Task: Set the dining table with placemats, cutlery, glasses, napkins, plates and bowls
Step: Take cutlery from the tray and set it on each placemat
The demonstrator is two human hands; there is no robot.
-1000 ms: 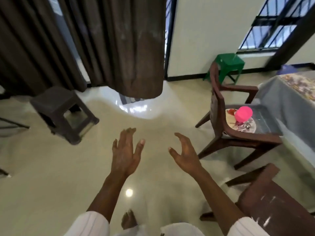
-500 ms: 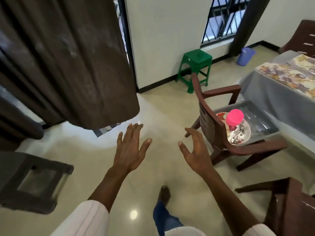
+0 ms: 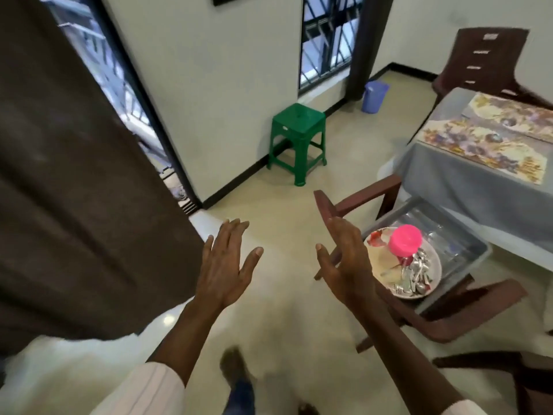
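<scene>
L hand (image 3: 223, 271) & R hand (image 3: 344, 259) held out over floor, fingers spread, nothing gripped. Plate (image 3: 435, 284) w/ cutlery (image 3: 419, 271) & pink-lidded jar (image 3: 405, 241) seen in grey tray (image 3: 471, 256) on brown chair (image 3: 466, 313), beside bench (image 3: 466, 193); placemats (image 3: 478, 142) laid on bench.

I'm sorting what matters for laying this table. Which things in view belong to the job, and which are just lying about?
For the job: floral placemats on the grey-clothed table; round white plate of metal cutlery; grey plastic tray.
Lying about: green plastic stool; blue plastic bucket; brown curtain.
</scene>
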